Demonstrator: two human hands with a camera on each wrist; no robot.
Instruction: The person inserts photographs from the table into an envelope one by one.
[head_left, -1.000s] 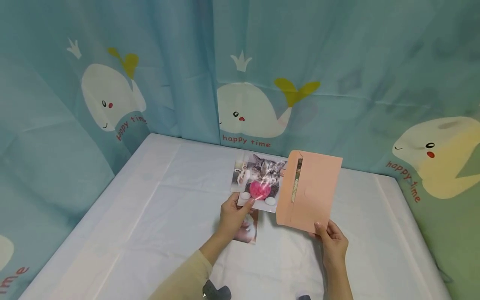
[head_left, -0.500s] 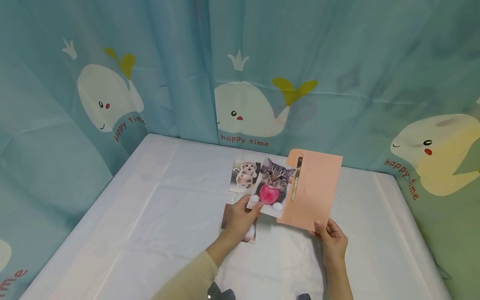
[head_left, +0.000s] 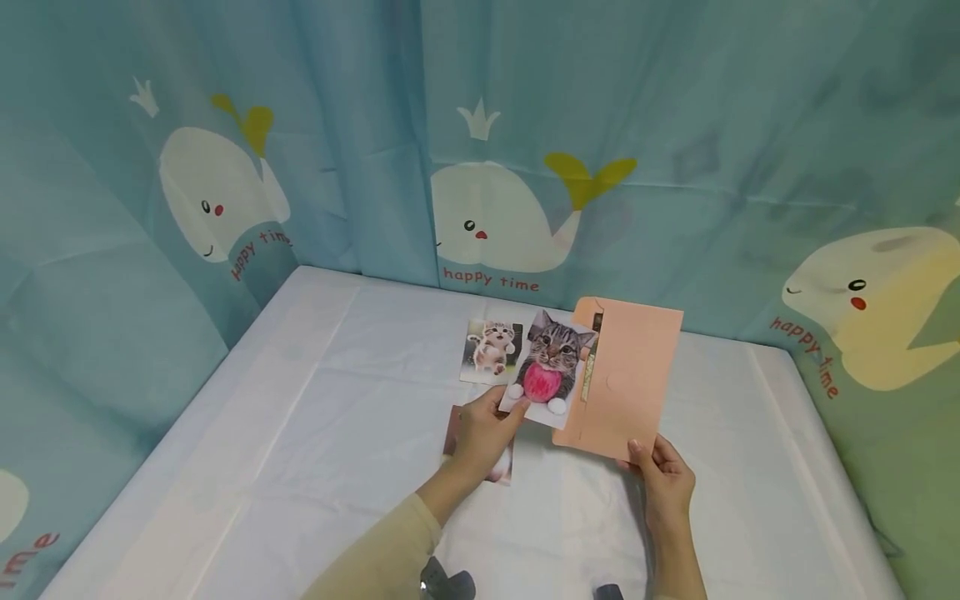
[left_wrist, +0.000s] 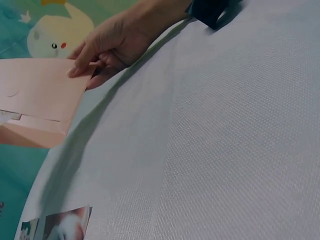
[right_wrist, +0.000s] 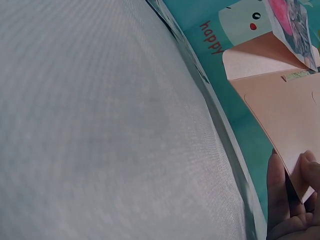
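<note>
My left hand (head_left: 486,429) pinches the lower left corner of a photo (head_left: 550,367) of a tabby cat with a pink ball. The photo overlaps the open flap side of a peach envelope (head_left: 637,379). My right hand (head_left: 666,483) grips that envelope by its lower right corner, thumb on the front. Through a slit in the envelope a strip of another picture (head_left: 590,373) shows. In the right wrist view the cat photo (right_wrist: 295,30) stands at an angle over the flap (right_wrist: 257,57). The left wrist view shows the right hand (left_wrist: 112,47) on the envelope (left_wrist: 42,92).
A kitten photo (head_left: 491,350) lies on the white-covered table (head_left: 337,433) left of the envelope. Another photo (head_left: 500,471) lies nearer, partly hidden under the left forearm. Curtains with whale prints (head_left: 510,221) hang behind the table. Dark objects (head_left: 450,582) show at the bottom edge.
My left hand has moved the cat photo right, from beside the envelope to over its flap side, turning it more upright. The kitten photo behind is uncovered. The right hand stays almost still.
</note>
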